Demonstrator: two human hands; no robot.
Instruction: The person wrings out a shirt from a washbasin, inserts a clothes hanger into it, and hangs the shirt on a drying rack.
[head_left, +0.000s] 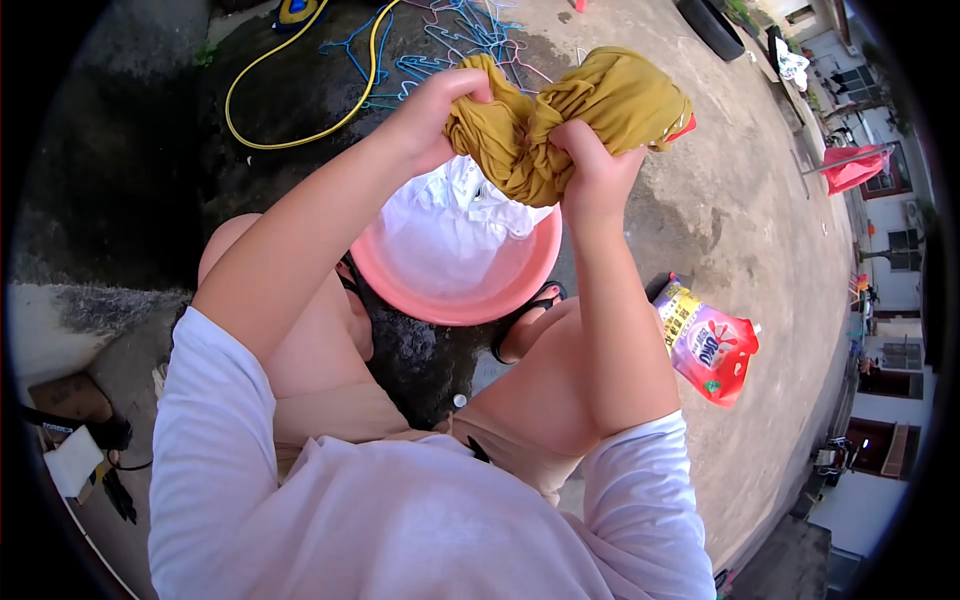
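Observation:
A mustard-yellow cloth garment [610, 95], bunched and twisted in the middle, is stretched between my two hands above a pink basin. My left hand [440, 115] is closed around its left end. Closed on the cloth farther right is my right hand [597, 165], thumb lying across the folds. Beneath them the pink basin [455, 312] stands on the wet ground between my feet, holding cloudy water and white clothing [465, 205]. A bit of red shows at the right edge of the yellow garment.
Blue and pink hangers [455, 45] lie in a heap beyond the basin. A yellow hose [232, 105] loops at the upper left. To the right lies a red and purple detergent pouch [712, 350]. A black tire [710, 28] rests farther off, and a small white cap [460, 400] is near my legs.

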